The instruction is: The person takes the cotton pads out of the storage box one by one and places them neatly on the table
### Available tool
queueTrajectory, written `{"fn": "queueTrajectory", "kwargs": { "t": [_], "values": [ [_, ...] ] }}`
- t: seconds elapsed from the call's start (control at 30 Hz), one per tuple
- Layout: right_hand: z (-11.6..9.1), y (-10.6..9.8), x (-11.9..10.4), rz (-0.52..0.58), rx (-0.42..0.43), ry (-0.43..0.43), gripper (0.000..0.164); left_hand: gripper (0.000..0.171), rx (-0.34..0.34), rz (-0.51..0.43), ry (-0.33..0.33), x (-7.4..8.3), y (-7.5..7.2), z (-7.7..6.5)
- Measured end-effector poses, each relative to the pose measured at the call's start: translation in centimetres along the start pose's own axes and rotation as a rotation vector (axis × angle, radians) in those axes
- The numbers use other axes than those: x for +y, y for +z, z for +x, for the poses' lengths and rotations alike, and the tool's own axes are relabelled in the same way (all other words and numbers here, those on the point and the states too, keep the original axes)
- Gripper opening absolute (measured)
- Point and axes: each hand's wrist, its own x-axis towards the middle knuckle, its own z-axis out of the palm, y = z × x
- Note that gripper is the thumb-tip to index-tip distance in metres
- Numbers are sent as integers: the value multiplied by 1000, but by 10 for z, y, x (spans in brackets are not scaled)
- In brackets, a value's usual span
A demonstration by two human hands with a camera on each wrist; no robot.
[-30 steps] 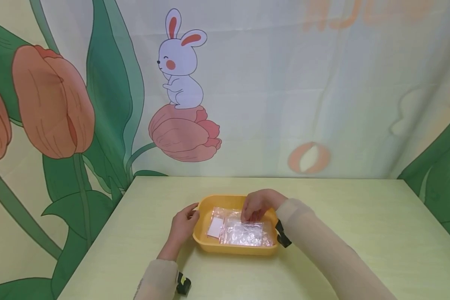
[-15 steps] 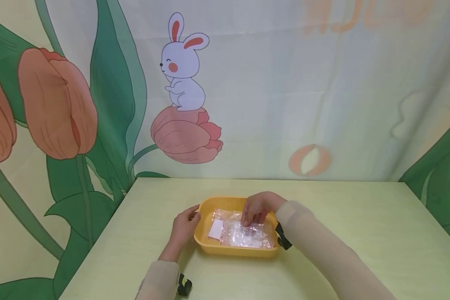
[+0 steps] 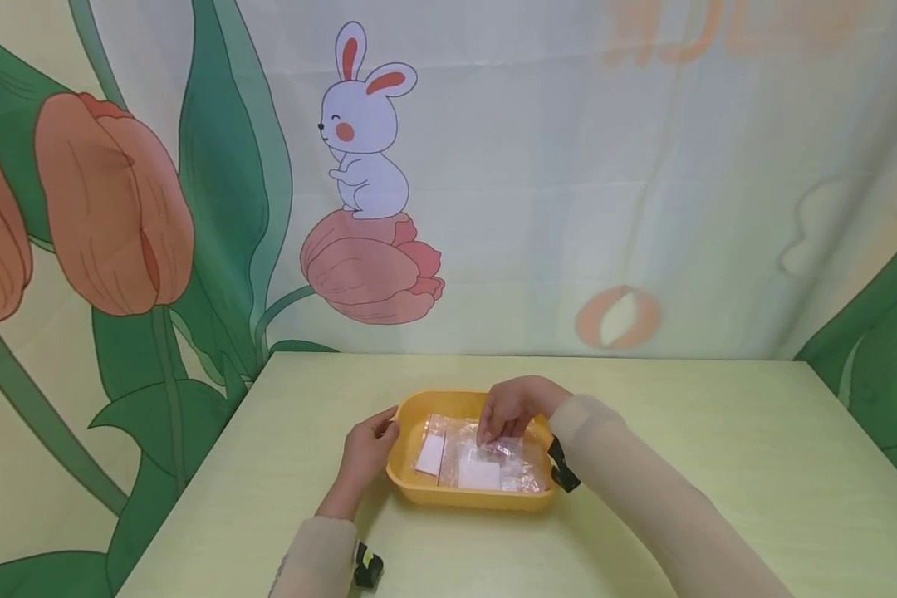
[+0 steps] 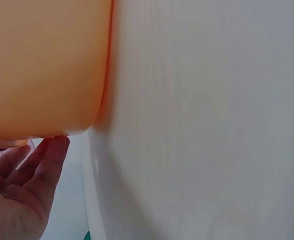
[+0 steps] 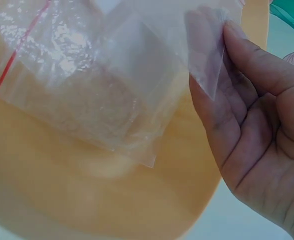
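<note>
A yellow plastic basin (image 3: 469, 498) stands on the table. Several clear zip-lock bags with red seal lines lie inside it. My left hand (image 3: 369, 448) holds the basin's left end at the rim; in the left wrist view its fingers (image 4: 47, 165) touch the outer wall, and the thumb is mostly cut off. Over the basin's right part, my right hand (image 3: 510, 407) pinches a clear zip-lock bag (image 5: 204, 55) by one corner between thumb and fingers. Below that hand, a white rectangle (image 3: 479, 476) shows among the bags. Another bag with a white panel (image 3: 430, 454) lies at the left.
The pale yellow-green table (image 3: 680, 473) extends around the basin. Behind its far edge hangs a cloth backdrop (image 3: 508, 208) printed with tulips and a rabbit. A black wrist device (image 3: 369, 566) sits on the left sleeve, another (image 3: 563, 467) on the right.
My right hand has shifted slightly up and left with the bag's corner. The bags under it have moved, and a white rectangle now shows there. The left hand stays on the basin.
</note>
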Motion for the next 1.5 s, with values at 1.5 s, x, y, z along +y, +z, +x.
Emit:
{"fn": "queueTrajectory", "kwargs": {
  "t": [1.5],
  "values": [
    [-43, -18, -1, 199, 250, -222, 29, 42, 6, 26, 13, 4, -1, -3]
  ]
}}
